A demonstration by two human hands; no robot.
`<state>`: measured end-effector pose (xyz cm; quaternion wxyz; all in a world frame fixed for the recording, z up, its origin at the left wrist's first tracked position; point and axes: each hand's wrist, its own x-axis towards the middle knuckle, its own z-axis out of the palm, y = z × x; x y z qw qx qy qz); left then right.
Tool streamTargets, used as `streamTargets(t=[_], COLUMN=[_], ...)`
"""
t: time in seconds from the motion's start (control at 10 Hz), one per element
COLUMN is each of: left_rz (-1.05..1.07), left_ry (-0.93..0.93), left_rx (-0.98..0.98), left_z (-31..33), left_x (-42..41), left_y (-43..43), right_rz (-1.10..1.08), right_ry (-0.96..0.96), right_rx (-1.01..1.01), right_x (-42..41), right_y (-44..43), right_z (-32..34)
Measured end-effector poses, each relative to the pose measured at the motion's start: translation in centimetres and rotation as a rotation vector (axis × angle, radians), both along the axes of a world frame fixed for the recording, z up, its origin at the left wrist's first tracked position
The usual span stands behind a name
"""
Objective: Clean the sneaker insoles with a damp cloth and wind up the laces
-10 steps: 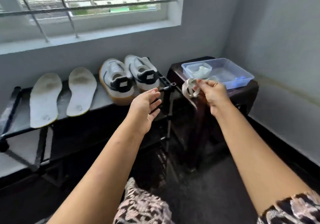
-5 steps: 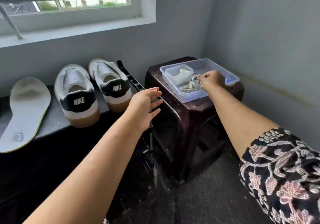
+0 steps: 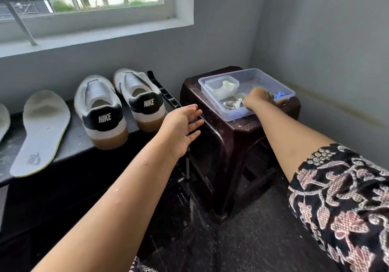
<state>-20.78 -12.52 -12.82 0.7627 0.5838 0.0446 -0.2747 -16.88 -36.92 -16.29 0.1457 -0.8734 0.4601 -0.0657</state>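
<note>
Wound white laces (image 3: 232, 104) lie in a loose bundle on the floor of a clear tub (image 3: 237, 116), near its front wall, which in all likelihood serves as the collecting place for the loose parts of the job. The right hand (image 3: 259, 98) reaches into the tub just right of the laces. Its fingers are hidden behind its own back and blurred, so it cannot be told whether they hold anything or are merely letting go. A small lidless box (image 3: 222, 86) with something pale in it, possibly the cloth, sits in the tub's far left corner. The tub stands on a dark stool (image 3: 237, 141) in the right corner of the room, within arm's reach of the shoes.

The left hand (image 3: 181, 128) hangs in the air between stool and shelf, fingers straight and spread, holding nothing, apparently only balancing the reach. To the left, two sneakers (image 3: 101, 111) stand heels-near on a dark shelf (image 3: 71, 145) under the window, without laces as far as can be seen. Farther left an insole (image 3: 42, 132) lies flat, probably airing, with a second insole (image 3: 3, 118) at the frame's edge.
</note>
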Motion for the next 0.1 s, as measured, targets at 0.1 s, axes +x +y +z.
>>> streamTargets(t=[0.1], left_rz=[0.019], left_ry=[-0.014], left_rx=[-0.007], left_z=[1.20], left_x=[-0.72], left_y=[0.65], right_rz=[-0.010], right_ry=[-0.052], right_rx=[0.009], right_x=[-0.97], right_y=[0.92], right_z=[1.02])
